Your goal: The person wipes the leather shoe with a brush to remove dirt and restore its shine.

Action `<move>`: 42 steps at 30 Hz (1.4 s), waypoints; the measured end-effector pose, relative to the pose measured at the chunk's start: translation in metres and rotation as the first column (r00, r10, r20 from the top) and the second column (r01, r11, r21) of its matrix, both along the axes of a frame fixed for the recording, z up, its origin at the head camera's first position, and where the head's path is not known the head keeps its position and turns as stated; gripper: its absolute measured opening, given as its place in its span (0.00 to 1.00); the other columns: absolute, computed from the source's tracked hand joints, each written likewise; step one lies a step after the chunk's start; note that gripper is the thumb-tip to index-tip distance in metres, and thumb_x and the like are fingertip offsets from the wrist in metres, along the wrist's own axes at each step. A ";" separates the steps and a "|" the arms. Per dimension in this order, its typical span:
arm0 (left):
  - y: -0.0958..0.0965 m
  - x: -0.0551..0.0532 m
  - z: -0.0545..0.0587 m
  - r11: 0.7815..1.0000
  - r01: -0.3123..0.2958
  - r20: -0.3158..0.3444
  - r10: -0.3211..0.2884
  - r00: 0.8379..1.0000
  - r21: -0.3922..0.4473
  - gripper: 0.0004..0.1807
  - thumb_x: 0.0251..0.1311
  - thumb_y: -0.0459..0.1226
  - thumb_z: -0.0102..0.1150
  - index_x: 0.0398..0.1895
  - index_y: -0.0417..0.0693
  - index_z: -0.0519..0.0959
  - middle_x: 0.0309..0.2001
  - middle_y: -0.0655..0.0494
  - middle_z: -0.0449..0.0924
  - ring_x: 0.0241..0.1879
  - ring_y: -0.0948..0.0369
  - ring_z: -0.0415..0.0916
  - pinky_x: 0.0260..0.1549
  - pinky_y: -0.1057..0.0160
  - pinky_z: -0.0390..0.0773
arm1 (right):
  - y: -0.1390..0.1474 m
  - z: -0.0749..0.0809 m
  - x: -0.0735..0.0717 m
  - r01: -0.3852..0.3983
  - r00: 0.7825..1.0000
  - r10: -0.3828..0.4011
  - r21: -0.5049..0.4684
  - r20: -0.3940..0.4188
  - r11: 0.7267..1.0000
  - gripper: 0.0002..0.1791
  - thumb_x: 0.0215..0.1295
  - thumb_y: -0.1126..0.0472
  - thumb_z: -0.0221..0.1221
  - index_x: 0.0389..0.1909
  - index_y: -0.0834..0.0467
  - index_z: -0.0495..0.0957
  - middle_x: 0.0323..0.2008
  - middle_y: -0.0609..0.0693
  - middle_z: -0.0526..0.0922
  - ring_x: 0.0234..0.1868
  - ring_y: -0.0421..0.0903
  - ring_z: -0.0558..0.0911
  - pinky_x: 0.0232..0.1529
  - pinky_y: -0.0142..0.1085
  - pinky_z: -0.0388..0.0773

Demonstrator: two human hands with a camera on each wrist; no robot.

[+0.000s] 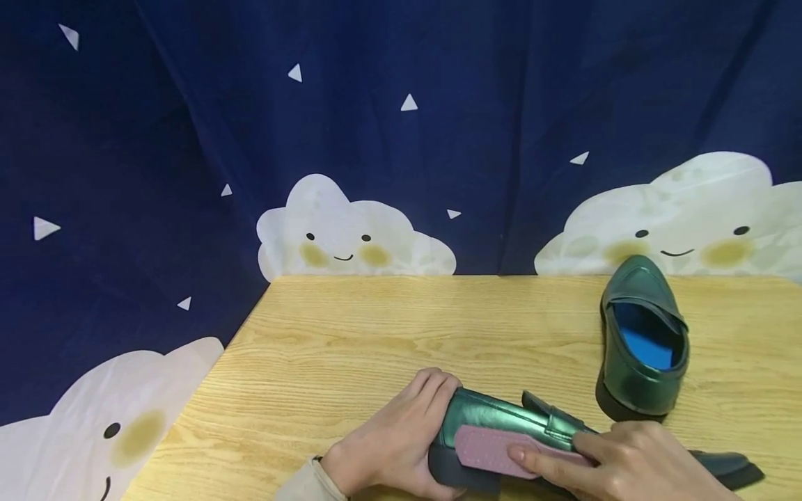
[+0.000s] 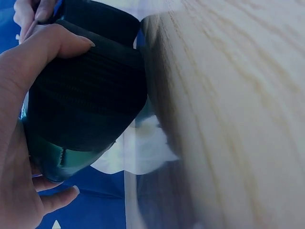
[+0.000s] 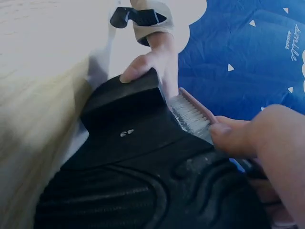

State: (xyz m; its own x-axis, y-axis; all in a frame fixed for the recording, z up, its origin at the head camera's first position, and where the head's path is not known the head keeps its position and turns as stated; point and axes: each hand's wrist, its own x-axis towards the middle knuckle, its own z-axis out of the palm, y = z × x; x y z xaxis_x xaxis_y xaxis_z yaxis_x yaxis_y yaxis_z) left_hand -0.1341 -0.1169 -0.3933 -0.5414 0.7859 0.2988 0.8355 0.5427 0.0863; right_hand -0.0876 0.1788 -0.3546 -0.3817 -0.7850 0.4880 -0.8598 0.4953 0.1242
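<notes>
Toward five o'clock, over the wood-grain table point(image 1: 351, 334): a metallic green loafer point(image 1: 491, 409), tilted on its side, toe pointing to three o'clock.
Left hand point(image 1: 401, 438): gripping the loafer's heel end, thumb on the black heel block point(image 3: 126, 93).
Right hand point(image 1: 633, 459): pinching a pink brush point(image 1: 491, 449), its pale bristles point(image 3: 189, 114) against the shoe's side near the heel.
Black sole point(image 3: 119, 191): grooved, with small white specks.
Second loafer point(image 1: 639, 391): upright at four o'clock, blue-lined, toe toward twelve.
Curtain point(image 1: 376, 139): dark blue, cloud-printed, at twelve.
</notes>
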 end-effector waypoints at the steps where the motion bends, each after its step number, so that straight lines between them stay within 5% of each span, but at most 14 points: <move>1: 0.000 0.000 0.000 1.000 -0.001 -0.006 0.001 1.000 -0.003 0.58 0.33 0.68 0.66 0.64 0.41 0.59 0.55 0.56 0.63 0.57 0.61 0.59 0.62 0.66 0.60 | 0.002 0.001 -0.001 0.013 1.000 -0.013 0.004 0.022 1.000 0.25 0.66 0.37 0.52 0.62 0.37 0.74 0.21 0.31 0.48 0.19 0.26 0.45 0.20 0.18 0.43; 6: 0.000 -0.001 -0.001 1.000 -0.002 -0.029 0.002 1.000 -0.005 0.57 0.35 0.68 0.64 0.63 0.41 0.59 0.54 0.55 0.64 0.55 0.60 0.60 0.62 0.66 0.60 | 0.016 0.004 -0.006 0.112 0.990 -0.114 0.034 0.086 0.993 0.27 0.61 0.55 0.58 0.63 0.36 0.73 0.20 0.30 0.49 0.18 0.26 0.47 0.17 0.22 0.47; 8: 0.000 -0.001 -0.002 1.000 0.003 -0.034 -0.003 0.999 0.001 0.57 0.35 0.68 0.64 0.63 0.41 0.59 0.53 0.55 0.63 0.55 0.60 0.60 0.61 0.66 0.61 | 0.018 0.005 -0.007 0.136 0.987 -0.139 0.043 0.076 0.990 0.24 0.67 0.53 0.52 0.64 0.35 0.72 0.20 0.30 0.48 0.17 0.26 0.46 0.16 0.22 0.46; 9: 0.000 -0.001 -0.002 1.000 0.005 -0.032 -0.005 0.999 0.004 0.57 0.35 0.68 0.64 0.63 0.41 0.59 0.52 0.56 0.63 0.54 0.60 0.60 0.61 0.66 0.61 | 0.018 0.005 -0.007 0.127 0.988 -0.131 0.049 0.080 0.991 0.28 0.61 0.54 0.58 0.64 0.35 0.72 0.20 0.30 0.48 0.17 0.26 0.46 0.16 0.22 0.46; 13: -0.001 0.001 -0.004 1.000 0.010 -0.028 -0.010 1.000 0.011 0.57 0.35 0.69 0.64 0.63 0.41 0.60 0.52 0.56 0.63 0.53 0.61 0.60 0.59 0.66 0.63 | 0.009 0.003 -0.004 0.023 0.997 -0.024 0.018 0.074 1.000 0.23 0.67 0.42 0.54 0.62 0.35 0.73 0.21 0.30 0.47 0.18 0.24 0.45 0.19 0.17 0.43; 15: -0.001 0.001 -0.004 1.000 0.009 -0.031 -0.009 0.999 0.009 0.58 0.35 0.70 0.63 0.63 0.41 0.60 0.53 0.56 0.63 0.54 0.61 0.60 0.59 0.66 0.63 | 0.005 0.003 -0.002 -0.029 0.996 0.028 0.010 0.088 1.000 0.29 0.58 0.39 0.63 0.62 0.36 0.73 0.21 0.30 0.47 0.19 0.23 0.45 0.20 0.16 0.43; 21: 0.001 0.000 -0.004 1.000 0.002 -0.054 -0.002 0.999 0.003 0.57 0.35 0.70 0.63 0.63 0.41 0.60 0.52 0.56 0.63 0.53 0.60 0.60 0.60 0.66 0.62 | 0.015 0.004 -0.006 0.056 0.991 -0.059 0.028 0.122 0.998 0.28 0.60 0.48 0.64 0.63 0.37 0.73 0.20 0.29 0.49 0.18 0.24 0.47 0.17 0.18 0.46; 23: 0.002 0.000 -0.003 1.000 -0.002 -0.047 0.002 0.999 0.001 0.57 0.34 0.69 0.64 0.63 0.42 0.59 0.52 0.56 0.63 0.53 0.60 0.60 0.60 0.66 0.61 | 0.019 0.004 -0.008 0.089 0.988 -0.093 0.035 0.122 0.995 0.22 0.69 0.52 0.55 0.63 0.37 0.73 0.20 0.29 0.49 0.17 0.24 0.47 0.16 0.19 0.45; 25: 0.002 0.001 -0.003 1.000 -0.002 -0.042 0.002 0.999 0.002 0.57 0.34 0.69 0.64 0.63 0.42 0.59 0.52 0.56 0.63 0.54 0.60 0.60 0.61 0.66 0.61 | 0.018 0.004 -0.008 0.073 0.989 -0.077 0.035 0.128 0.997 0.21 0.71 0.47 0.51 0.63 0.37 0.73 0.20 0.29 0.49 0.17 0.24 0.47 0.16 0.19 0.46; 31: 0.001 0.001 -0.003 1.000 0.003 -0.057 -0.003 0.998 -0.002 0.59 0.35 0.71 0.62 0.64 0.40 0.59 0.54 0.54 0.63 0.55 0.60 0.60 0.62 0.65 0.61 | 0.010 0.002 -0.004 -0.034 0.985 0.029 0.022 0.173 0.999 0.32 0.55 0.41 0.66 0.63 0.37 0.73 0.21 0.28 0.51 0.19 0.21 0.49 0.19 0.15 0.47; 38: 0.002 0.000 -0.001 1.000 0.002 -0.064 -0.002 0.998 -0.009 0.59 0.35 0.70 0.62 0.63 0.39 0.60 0.54 0.53 0.63 0.55 0.59 0.60 0.62 0.65 0.60 | 0.020 0.003 -0.009 0.040 0.992 -0.040 -0.001 0.121 0.999 0.22 0.73 0.42 0.42 0.62 0.38 0.74 0.20 0.28 0.49 0.18 0.23 0.47 0.17 0.17 0.44; 42: 0.001 0.001 -0.001 1.000 0.007 -0.059 -0.007 0.998 -0.014 0.59 0.36 0.71 0.61 0.64 0.39 0.59 0.55 0.53 0.63 0.56 0.59 0.60 0.62 0.65 0.61 | 0.012 0.000 -0.005 -0.058 0.989 0.056 0.007 0.140 0.998 0.25 0.64 0.42 0.59 0.63 0.39 0.74 0.21 0.29 0.49 0.19 0.21 0.47 0.19 0.15 0.45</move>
